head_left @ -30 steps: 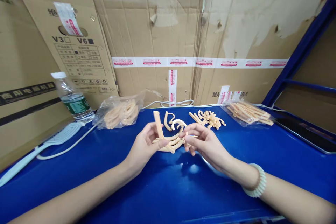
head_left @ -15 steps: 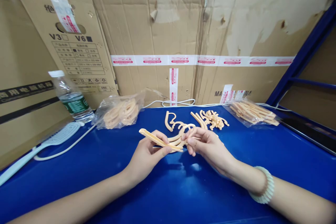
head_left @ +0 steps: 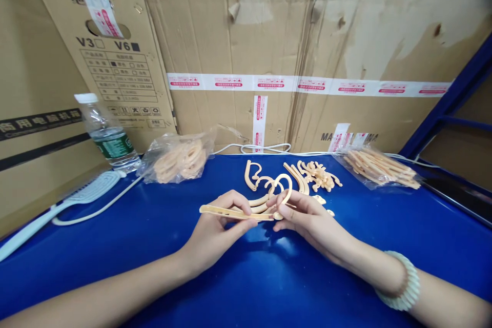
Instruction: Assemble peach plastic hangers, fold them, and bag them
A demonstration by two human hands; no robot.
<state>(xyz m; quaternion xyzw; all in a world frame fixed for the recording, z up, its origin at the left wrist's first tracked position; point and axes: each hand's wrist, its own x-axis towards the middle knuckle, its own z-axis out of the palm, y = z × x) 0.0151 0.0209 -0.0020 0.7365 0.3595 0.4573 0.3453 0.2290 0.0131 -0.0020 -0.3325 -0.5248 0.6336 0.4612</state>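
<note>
My left hand [head_left: 225, 228] pinches a beige plastic hanger arm [head_left: 213, 210], a long channelled strip lying almost level. In the fingers of my right hand [head_left: 311, 218] is a curved beige hanger hook [head_left: 290, 189], its bend standing up. The hook's lower end is at the right tip of the arm; whether the two are joined, I cannot tell. Just behind my hands lie more curved hanger pieces [head_left: 251, 177], partly hidden by my fingers. Further right is a heap of small hooks [head_left: 321, 177] beside several loose strips [head_left: 298, 177].
Clear bags of beige parts lie at the back left [head_left: 180, 161] and back right [head_left: 378, 166]. A water bottle [head_left: 113, 146] and pale blue hairbrush [head_left: 94, 187] are on the left. A white cable [head_left: 265, 148] runs along the cardboard wall [head_left: 226, 118]. A dark flat device [head_left: 457, 200] lies right.
My right hand has turned the hook so its bend now shows upright at the arm's tip. The arm in my left hand has tilted nearer level. The camera view has shifted slightly.
</note>
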